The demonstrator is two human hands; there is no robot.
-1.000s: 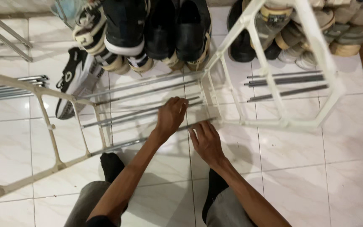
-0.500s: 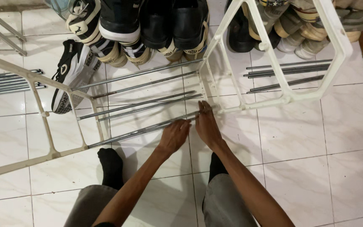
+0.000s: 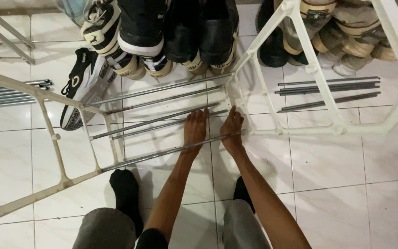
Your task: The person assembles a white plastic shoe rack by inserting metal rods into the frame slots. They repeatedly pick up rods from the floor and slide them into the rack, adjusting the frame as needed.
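Crouched on a glossy white tiled floor (image 3: 346,184), black-socked feet (image 3: 125,184) just behind the work. Left hand (image 3: 195,130) laid palm down, fingers stretched long and flat across a thin grey metal rod (image 3: 153,155), pressing rather than wrapping. Right hand (image 3: 231,131) just beside it at the rod's right end, fingers reaching toward the socket row of the white plastic lattice side frame (image 3: 309,131); whether closed round the rod, cannot tell. Rod's left end already at the matching white side frame (image 3: 33,90), right end touching or nearly touching its frame. By the look of it, seating that nearest crossbar; four more grey crossbars (image 3: 162,99) spanning the gap farther back, two of them stopping short of the right frame. Next move likely calling for the rod end lined square with its hole and a steady sideways push, the leaning right frame held firm against tipping. Room tight ahead: a row of dark shoes standing on their toes (image 3: 139,32) and a black-and-white sneaker (image 3: 81,87) close behind the crossbars. Loose grey rods (image 3: 328,87) lying inside the right frame, another bundle (image 3: 1,100) at far left. Open tile to the right and toward the knees.
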